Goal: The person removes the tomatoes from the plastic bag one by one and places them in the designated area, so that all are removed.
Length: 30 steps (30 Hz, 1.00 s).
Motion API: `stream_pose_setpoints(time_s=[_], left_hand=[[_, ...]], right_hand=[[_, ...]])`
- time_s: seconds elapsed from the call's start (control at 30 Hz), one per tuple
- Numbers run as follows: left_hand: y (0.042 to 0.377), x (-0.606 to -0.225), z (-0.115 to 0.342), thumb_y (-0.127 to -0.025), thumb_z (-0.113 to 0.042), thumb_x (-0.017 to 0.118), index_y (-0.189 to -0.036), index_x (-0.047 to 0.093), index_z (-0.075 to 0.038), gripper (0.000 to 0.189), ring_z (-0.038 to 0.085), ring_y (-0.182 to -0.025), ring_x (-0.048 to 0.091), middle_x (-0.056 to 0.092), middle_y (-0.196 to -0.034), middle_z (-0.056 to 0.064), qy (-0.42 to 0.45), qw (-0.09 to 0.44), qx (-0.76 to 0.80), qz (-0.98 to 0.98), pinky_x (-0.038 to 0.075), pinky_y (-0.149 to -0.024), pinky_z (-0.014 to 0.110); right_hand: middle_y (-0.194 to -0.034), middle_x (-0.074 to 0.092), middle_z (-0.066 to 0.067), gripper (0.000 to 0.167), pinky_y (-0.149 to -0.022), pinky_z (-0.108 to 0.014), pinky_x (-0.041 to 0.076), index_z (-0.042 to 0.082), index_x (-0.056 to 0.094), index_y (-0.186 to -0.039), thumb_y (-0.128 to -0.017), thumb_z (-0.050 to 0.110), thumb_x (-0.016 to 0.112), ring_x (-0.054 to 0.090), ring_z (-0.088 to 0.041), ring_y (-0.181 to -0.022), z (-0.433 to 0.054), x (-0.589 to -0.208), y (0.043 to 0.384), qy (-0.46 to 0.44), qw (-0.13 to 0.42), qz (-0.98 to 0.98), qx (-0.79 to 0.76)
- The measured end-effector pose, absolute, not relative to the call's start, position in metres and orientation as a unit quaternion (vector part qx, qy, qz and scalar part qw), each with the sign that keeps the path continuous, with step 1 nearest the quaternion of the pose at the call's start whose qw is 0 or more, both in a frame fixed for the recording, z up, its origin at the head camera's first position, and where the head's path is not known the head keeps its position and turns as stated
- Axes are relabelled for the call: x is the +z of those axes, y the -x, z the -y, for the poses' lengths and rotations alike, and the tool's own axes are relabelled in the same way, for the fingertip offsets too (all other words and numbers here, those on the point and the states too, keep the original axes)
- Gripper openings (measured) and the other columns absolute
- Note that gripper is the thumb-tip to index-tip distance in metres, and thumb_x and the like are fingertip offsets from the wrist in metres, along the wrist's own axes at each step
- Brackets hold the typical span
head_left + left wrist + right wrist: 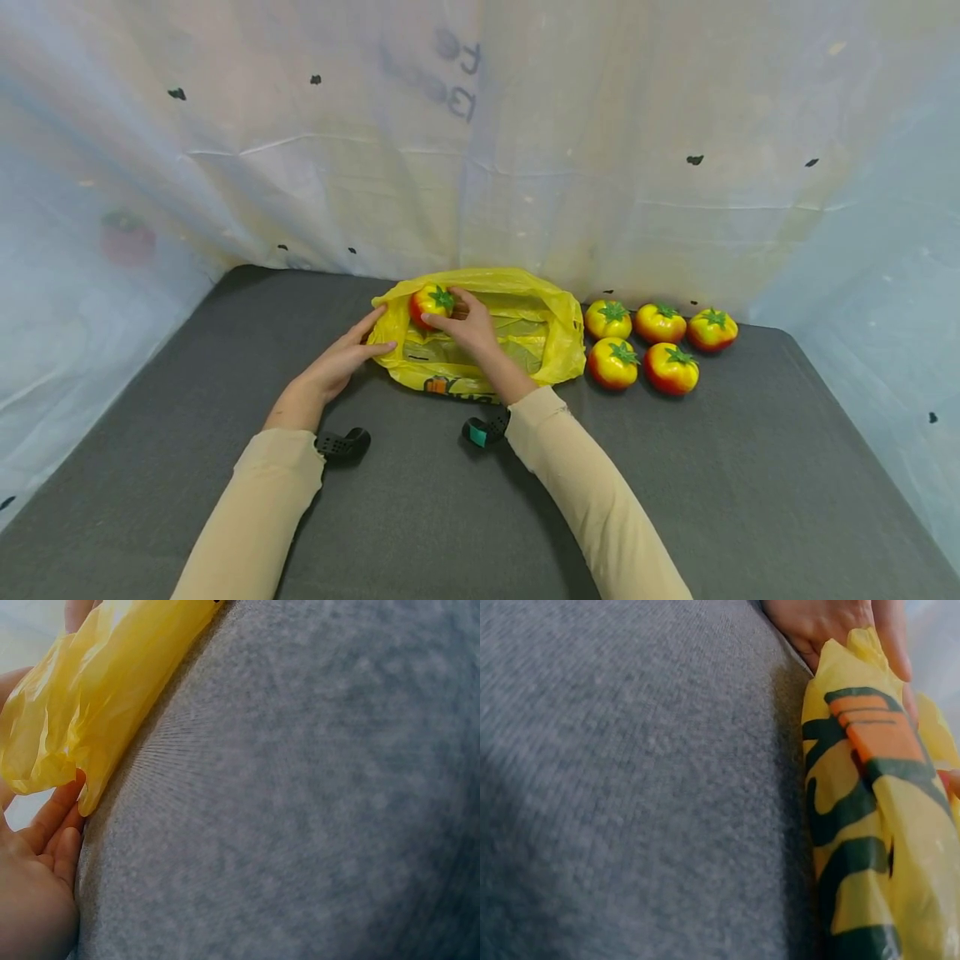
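Grey tabletop (675, 500), frame centre: your right hand (468, 327) grips a red-yellow plastic tomato (431, 302) over the open yellow plastic bag (558, 333); your left hand (341, 360), fingers straight, touches its left rim.

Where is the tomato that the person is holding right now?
In the head view, the red-and-yellow toy tomato is gripped by the right hand over the open yellow plastic bag, at its left rim, near the left hand.

The bag (551, 337) is thin, crinkled yellow plastic, slightly shiny. The tomatoes (660, 323) look glossy and smooth. The table (450, 500) wears matt grey woven cloth.
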<state>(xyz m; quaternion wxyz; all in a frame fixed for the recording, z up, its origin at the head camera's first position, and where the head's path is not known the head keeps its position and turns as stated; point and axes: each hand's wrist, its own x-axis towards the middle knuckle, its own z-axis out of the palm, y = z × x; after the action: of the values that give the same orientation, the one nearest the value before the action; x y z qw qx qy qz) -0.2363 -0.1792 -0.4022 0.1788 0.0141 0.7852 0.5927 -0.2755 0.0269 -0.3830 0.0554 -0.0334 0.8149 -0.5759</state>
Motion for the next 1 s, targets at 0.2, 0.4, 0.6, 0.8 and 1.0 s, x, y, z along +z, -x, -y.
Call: stream_pose_setpoints(time_s=[0.2,0.4,0.6,0.8,1.0], left_hand=[[0.235,-0.402,0.178,-0.098,-0.031,0.054,-0.155,0.0,-0.032,0.079,0.031,-0.147,-0.015,-0.016,-0.161,0.004,-0.016,0.181,0.592,-0.786,-0.002,-0.112,0.065],[0.235,-0.403,0.178,-0.098,-0.031,0.054,-0.155,-0.001,-0.031,0.079,0.031,-0.147,-0.015,-0.016,-0.161,0.004,-0.021,0.179,0.592,-0.786,-0.002,-0.112,0.066],[0.236,-0.404,0.178,-0.098,-0.032,0.053,-0.155,-0.002,-0.031,0.079,0.031,-0.147,-0.014,-0.016,-0.161,0.004,-0.023,0.182,0.592,-0.785,-0.002,-0.112,0.066],[0.236,-0.403,0.178,-0.098,-0.032,0.054,-0.155,-0.002,-0.031,0.08,0.031,-0.147,-0.014,-0.016,-0.161,0.004,-0.024,0.181,0.592,-0.785,-0.001,-0.112,0.065],[0.236,-0.403,0.18,-0.098,-0.031,0.054,-0.155,0.0,-0.031,0.079,0.031,-0.147,-0.014,-0.015,-0.161,0.005,-0.028,0.175,0.592,-0.786,-0.002,-0.113,0.064]], right_hand=[[-0.132,0.055,-0.017,0.067,-0.094,-0.042,0.05,0.013,0.049,-0.141,-0.081,0.026,0.077,0.054,-0.031,-0.12,-0.025,-0.385,0.275,0.037,0.044,-0.819,-0.571],[-0.131,0.055,-0.016,0.066,-0.093,-0.044,0.05,0.016,0.05,-0.14,-0.081,0.027,0.077,0.053,-0.031,-0.12,-0.025,-0.385,0.272,0.04,0.043,-0.824,-0.563],[-0.134,0.052,-0.015,0.064,-0.093,-0.044,0.05,0.016,0.051,-0.139,-0.082,0.026,0.077,0.053,-0.031,-0.12,-0.028,-0.385,0.27,0.056,0.047,-0.822,-0.565],[-0.134,0.053,-0.013,0.063,-0.092,-0.043,0.051,0.018,0.051,-0.139,-0.082,0.026,0.077,0.054,-0.03,-0.119,-0.031,-0.382,0.265,0.073,0.047,-0.828,-0.554],[-0.133,0.053,-0.014,0.062,-0.092,-0.043,0.051,0.018,0.052,-0.138,-0.082,0.025,0.077,0.055,-0.032,-0.118,-0.036,-0.377,0.258,0.098,0.048,-0.827,-0.552]])
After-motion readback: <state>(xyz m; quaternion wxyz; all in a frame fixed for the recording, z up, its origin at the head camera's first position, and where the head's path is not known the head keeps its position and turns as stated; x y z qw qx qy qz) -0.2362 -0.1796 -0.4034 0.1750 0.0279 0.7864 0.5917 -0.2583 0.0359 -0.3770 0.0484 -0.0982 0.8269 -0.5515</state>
